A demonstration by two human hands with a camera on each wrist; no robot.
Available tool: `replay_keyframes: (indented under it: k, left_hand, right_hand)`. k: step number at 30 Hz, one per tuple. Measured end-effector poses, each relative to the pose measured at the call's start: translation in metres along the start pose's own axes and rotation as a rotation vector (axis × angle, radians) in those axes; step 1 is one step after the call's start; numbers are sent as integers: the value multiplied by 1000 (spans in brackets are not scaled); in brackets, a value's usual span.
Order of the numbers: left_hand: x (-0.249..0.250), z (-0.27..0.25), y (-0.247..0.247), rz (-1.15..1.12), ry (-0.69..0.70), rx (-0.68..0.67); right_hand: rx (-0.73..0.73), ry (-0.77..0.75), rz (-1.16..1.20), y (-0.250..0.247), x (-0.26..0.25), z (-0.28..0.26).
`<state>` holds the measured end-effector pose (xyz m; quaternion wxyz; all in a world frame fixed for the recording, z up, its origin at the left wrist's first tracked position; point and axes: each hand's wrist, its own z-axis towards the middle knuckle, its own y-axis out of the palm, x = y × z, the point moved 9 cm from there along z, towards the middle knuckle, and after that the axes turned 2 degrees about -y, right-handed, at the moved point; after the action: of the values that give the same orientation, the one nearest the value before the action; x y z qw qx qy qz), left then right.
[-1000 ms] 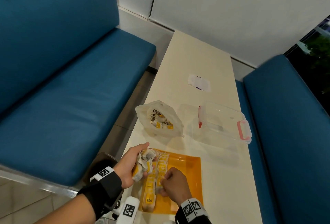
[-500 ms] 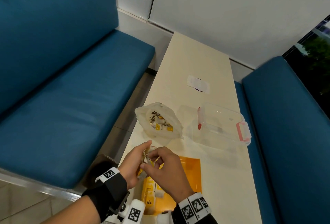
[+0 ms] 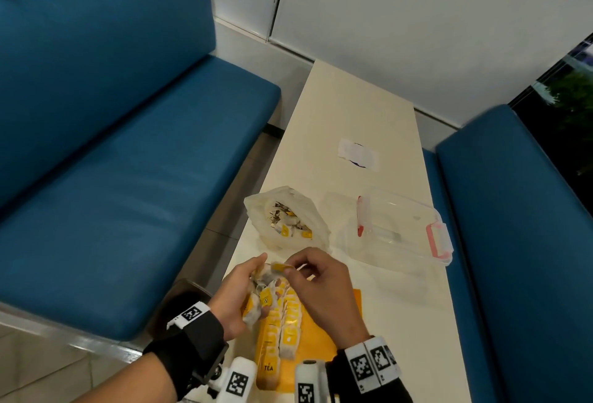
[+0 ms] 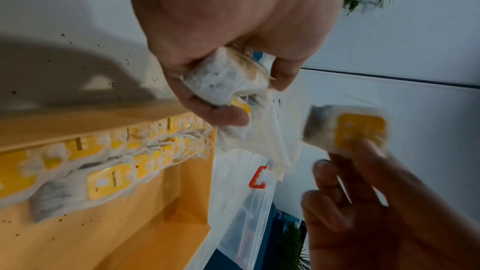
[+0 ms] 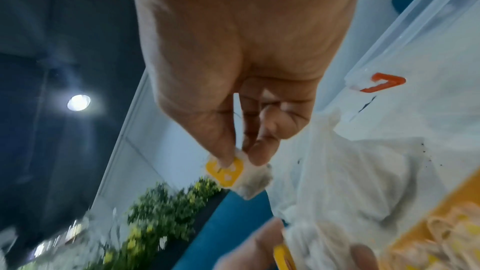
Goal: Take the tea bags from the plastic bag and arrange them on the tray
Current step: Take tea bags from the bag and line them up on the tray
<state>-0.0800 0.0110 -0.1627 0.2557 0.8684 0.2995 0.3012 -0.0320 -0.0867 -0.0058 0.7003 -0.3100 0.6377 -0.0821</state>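
My left hand [image 3: 239, 293] grips a bunch of white tea bags [image 4: 223, 78] with yellow tags, just above the near left corner of the orange tray [image 3: 349, 325]. My right hand [image 3: 316, 287] pinches a single tea bag [image 5: 235, 174] by its yellow tag between thumb and forefinger, right beside the bunch [image 3: 261, 298]. Two rows of tea bags [image 3: 285, 325] lie along the tray's left side, also seen in the left wrist view as rows [image 4: 111, 163]. The plastic bag [image 3: 285, 219] lies open behind the tray with more tea bags inside.
A clear plastic box [image 3: 398, 231] with pink-red clips stands right of the bag. A white sticker [image 3: 357, 153] lies farther back on the cream table [image 3: 359, 107]. Blue benches flank the table on the left [image 3: 128, 178] and right [image 3: 519, 242].
My right hand has risen from the rows on the tray to the bunch in my left hand and now pinches one tea bag. The left hand kept its hold and lifted slightly.
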Motion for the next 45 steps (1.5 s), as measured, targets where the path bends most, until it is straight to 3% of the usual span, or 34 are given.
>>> replay_keyframes:
  k: [3, 7, 13, 20, 27, 31, 45]
  left_hand:
    - [2, 2, -3, -10, 10, -18]
    - [5, 3, -8, -5, 25, -25]
    - [4, 5, -13, -4, 22, -1]
    - [0, 8, -13, 16, 16, 0]
    - [-3, 6, -13, 73, 34, 20]
    - [-5, 5, -14, 83, 32, 29]
    - [-9, 5, -15, 96, 12, 80]
  right_hand:
    - [19, 51, 110, -19, 13, 6]
    - [-24, 237, -27, -22, 63, 1]
    - [-35, 329, 142, -29, 95, -17]
    - [-107, 446, 151, -13, 132, -42]
    - [-324, 642, 102, 31, 165, -75]
    - [-376, 734, 82, 45, 177, -85]
    - [-233, 775, 40, 61, 187, -81]
